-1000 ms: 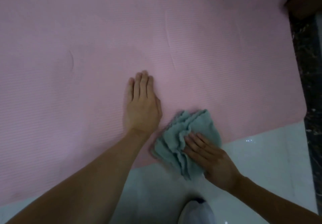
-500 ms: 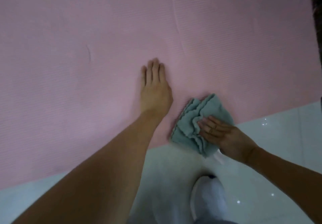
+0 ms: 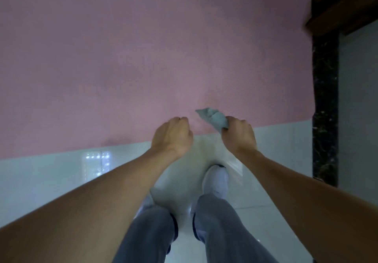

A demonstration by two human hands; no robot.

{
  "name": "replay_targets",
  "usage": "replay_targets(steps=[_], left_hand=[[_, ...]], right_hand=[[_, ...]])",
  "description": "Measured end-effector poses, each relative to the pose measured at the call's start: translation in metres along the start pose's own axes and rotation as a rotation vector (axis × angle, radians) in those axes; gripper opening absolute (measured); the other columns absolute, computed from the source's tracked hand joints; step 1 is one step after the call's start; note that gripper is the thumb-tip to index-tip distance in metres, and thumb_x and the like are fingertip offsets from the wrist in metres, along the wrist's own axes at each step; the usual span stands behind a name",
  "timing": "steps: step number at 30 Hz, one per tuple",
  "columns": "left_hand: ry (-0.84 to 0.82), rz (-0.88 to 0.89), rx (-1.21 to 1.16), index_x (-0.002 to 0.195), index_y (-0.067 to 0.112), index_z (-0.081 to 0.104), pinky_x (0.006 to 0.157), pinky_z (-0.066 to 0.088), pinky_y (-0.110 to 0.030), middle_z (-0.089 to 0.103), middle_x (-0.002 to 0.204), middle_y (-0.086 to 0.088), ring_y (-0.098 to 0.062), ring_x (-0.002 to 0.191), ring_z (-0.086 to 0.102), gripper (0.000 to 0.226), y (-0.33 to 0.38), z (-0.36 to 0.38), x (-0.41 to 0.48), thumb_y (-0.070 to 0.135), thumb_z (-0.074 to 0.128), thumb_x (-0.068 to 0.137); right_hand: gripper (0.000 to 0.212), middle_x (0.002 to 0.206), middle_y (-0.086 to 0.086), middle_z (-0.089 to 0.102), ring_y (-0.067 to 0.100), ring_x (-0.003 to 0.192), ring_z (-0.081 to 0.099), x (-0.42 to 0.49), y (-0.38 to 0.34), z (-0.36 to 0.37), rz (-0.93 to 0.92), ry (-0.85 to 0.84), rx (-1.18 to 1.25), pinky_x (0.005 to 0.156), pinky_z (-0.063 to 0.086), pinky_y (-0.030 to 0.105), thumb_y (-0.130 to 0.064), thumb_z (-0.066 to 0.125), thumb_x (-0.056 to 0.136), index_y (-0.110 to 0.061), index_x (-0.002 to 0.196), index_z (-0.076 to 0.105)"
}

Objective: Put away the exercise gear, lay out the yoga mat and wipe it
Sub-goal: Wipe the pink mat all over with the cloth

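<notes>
Head view, looking down along both forearms to the floor.

Surface: the yoga mat (image 3: pixel 122 62) is pink and finely ribbed; it lies unrolled and flat, filling the upper part of the view; its near long edge runs across the frame, lower at the left and higher at the right; its right end stops just beside a dark marble strip (image 3: pixel 325 99) set in the floor. The floor (image 3: pixel 41 181) on the near side of the mat is glossy white tile; a cluster of light reflections (image 3: pixel 96 158) shows on it close to the mat edge.

Room: dark wooden trim (image 3: pixel 347 3) occupies the upper right corner, above the marble strip; a paler grey surface lies to the right of the strip.

Person: grey trousers (image 3: pixel 216 221) and a white shoe (image 3: pixel 215 181) stand on the tile, just short of the mat edge; the other shoe is mostly hidden behind the left forearm.

Hands: the left hand (image 3: pixel 171 136) hangs back-up over the mat edge; its fingers are loosely curled under and hold nothing. The right hand (image 3: pixel 239 136) grips a bunched teal cloth (image 3: pixel 212 118); the cloth projects from the fist toward the upper left, over the near edge of the mat; whether it touches the mat cannot be told.
</notes>
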State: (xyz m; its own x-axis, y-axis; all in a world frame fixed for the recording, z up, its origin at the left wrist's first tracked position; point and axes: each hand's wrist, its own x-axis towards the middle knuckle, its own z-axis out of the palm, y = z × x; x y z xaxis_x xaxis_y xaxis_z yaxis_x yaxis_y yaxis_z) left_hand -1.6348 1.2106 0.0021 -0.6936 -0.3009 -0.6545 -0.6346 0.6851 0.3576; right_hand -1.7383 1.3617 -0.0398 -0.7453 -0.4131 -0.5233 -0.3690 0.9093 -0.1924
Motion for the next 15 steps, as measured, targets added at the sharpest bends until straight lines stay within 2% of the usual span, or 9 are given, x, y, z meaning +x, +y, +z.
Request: replay_targets(steps=[6, 8, 10, 12, 15], left_hand=[[0.104, -0.045, -0.092, 0.103, 0.007, 0.062, 0.076, 0.044, -0.035, 0.064, 0.111, -0.013, -0.036, 0.098, 0.058, 0.025, 0.022, -0.063, -0.050, 0.015, 0.040, 0.095], [0.127, -0.036, -0.118, 0.100, 0.009, 0.062, 0.077, 0.046, -0.036, 0.065, 0.109, -0.011, -0.034, 0.096, 0.059, 0.023, 0.029, -0.066, -0.062, 0.014, 0.041, 0.094], [0.135, -0.045, -0.148, 0.098, 0.010, 0.063, 0.080, 0.049, -0.038, 0.066, 0.107, -0.010, -0.033, 0.095, 0.059, 0.022, 0.035, -0.062, -0.073, 0.014, 0.041, 0.093], [0.144, -0.091, -0.169, 0.098, 0.010, 0.063, 0.083, 0.050, -0.040, 0.066, 0.107, -0.009, -0.034, 0.096, 0.060, 0.022, 0.038, -0.055, -0.085, 0.013, 0.042, 0.094], [0.119, -0.124, -0.091, 0.099, 0.010, 0.063, 0.083, 0.050, -0.040, 0.064, 0.109, -0.012, -0.035, 0.098, 0.060, 0.021, 0.057, -0.040, -0.109, 0.011, 0.043, 0.092]], right_hand=[[0.022, 0.094, 0.026, 0.067, 0.044, 0.086, 0.061, -0.047, 0.027, -0.095, 0.157, 0.119, 0.088, 0.068, 0.046, 0.039, -0.013, 0.052, 0.086, -0.001, 0.100, 0.065], [0.017, 0.087, 0.025, 0.068, 0.042, 0.081, 0.062, -0.056, 0.037, -0.116, 0.190, 0.144, 0.137, 0.065, 0.045, 0.037, -0.016, 0.053, 0.086, -0.006, 0.087, 0.066], [0.015, 0.073, 0.019, 0.066, 0.041, 0.072, 0.062, -0.063, 0.046, -0.129, 0.199, 0.166, 0.197, 0.062, 0.050, 0.040, -0.019, 0.053, 0.085, -0.011, 0.074, 0.060], [0.021, 0.062, 0.012, 0.057, 0.039, 0.068, 0.061, -0.066, 0.051, -0.134, 0.198, 0.147, 0.262, 0.062, 0.051, 0.044, -0.017, 0.054, 0.084, -0.014, 0.063, 0.052], [0.024, 0.063, 0.009, 0.056, 0.031, 0.064, 0.057, -0.075, 0.056, -0.133, 0.174, 0.018, 0.324, 0.058, 0.048, 0.039, -0.016, 0.054, 0.085, -0.020, 0.062, 0.049]])
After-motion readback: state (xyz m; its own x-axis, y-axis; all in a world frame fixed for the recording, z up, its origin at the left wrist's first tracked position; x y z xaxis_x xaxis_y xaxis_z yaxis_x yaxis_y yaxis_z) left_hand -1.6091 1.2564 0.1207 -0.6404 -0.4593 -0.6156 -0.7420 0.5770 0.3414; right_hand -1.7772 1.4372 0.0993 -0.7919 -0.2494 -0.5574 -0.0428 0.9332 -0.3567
